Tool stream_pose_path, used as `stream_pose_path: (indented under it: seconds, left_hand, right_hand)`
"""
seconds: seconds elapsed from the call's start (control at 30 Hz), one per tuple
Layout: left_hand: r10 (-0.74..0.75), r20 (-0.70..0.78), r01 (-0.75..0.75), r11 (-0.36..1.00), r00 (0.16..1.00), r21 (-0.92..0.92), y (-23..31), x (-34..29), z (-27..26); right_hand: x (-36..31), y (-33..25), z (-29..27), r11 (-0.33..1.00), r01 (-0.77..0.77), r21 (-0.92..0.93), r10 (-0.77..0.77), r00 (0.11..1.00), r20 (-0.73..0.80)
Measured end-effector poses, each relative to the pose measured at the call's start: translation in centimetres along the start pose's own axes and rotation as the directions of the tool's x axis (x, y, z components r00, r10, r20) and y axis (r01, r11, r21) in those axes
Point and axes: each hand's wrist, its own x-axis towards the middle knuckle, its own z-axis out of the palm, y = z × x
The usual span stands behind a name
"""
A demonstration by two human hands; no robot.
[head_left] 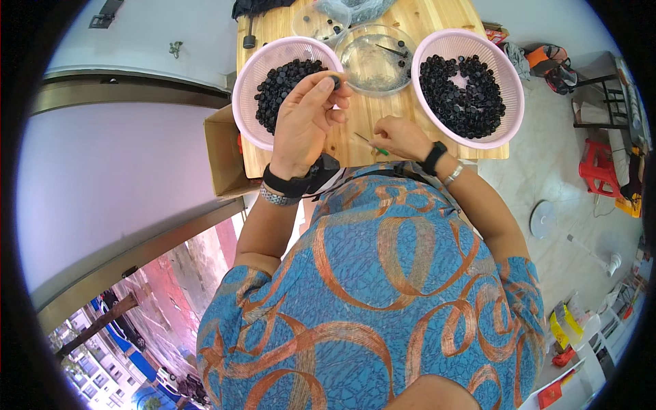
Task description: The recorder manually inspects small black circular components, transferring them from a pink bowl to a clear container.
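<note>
My left hand is raised in front of the left basket and pinches a small round black cap between thumb and fingertips. Low over the table's near edge, my right hand is closed on a slim tool with a green handle. The tool's thin tip points away to the left; its exact kind is too small to tell. A pink basket of black caps stands at the left, partly behind my left hand. Another pink basket at the right holds many similar black pieces.
Between the baskets lies a clear round tray with a few black pieces and dark tweezers. A smaller clear dish sits behind it on the wooden table. Left of the table is a cardboard box; a red stool stands right.
</note>
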Motion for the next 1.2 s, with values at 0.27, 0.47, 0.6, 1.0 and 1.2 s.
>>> stream_pose_path:
  seconds: [0.27, 0.47, 0.6, 1.0, 1.2]
  left_hand:
    - [-0.041, -0.078, 0.032, 0.993, 0.996, -0.114, -0.8, -1.4, -1.4]
    - [-0.1, -0.045, 0.092, 0.982, 0.994, -0.164, -0.5, -1.7, -0.7]
    - [-0.091, -0.026, 0.087, 0.989, 0.996, -0.117, -0.1, -1.7, -0.3]
    - [-0.079, 0.162, 0.074, 0.997, 0.984, 0.034, 0.7, -0.2, 1.3]
    - [-0.029, 0.185, -0.012, 0.977, 0.982, 0.214, 1.0, 0.2, 1.6]
  right_hand:
    - [2.4, 1.8, 3.7, 0.973, 0.007, -0.231, 0.015, 0.995, 0.094]
    - [0.7, 0.8, 1.8, 0.987, -0.123, -0.104, 0.118, 0.991, -0.056]
    - [-1.7, -3.7, -3.0, 0.749, -0.141, 0.647, 0.348, 0.915, -0.204]
    - [-4.1, -12.1, -12.8, 0.945, 0.317, -0.085, -0.307, 0.763, -0.569]
    - [-4.7, -13.2, -14.1, 0.942, 0.266, -0.205, -0.335, 0.782, -0.525]
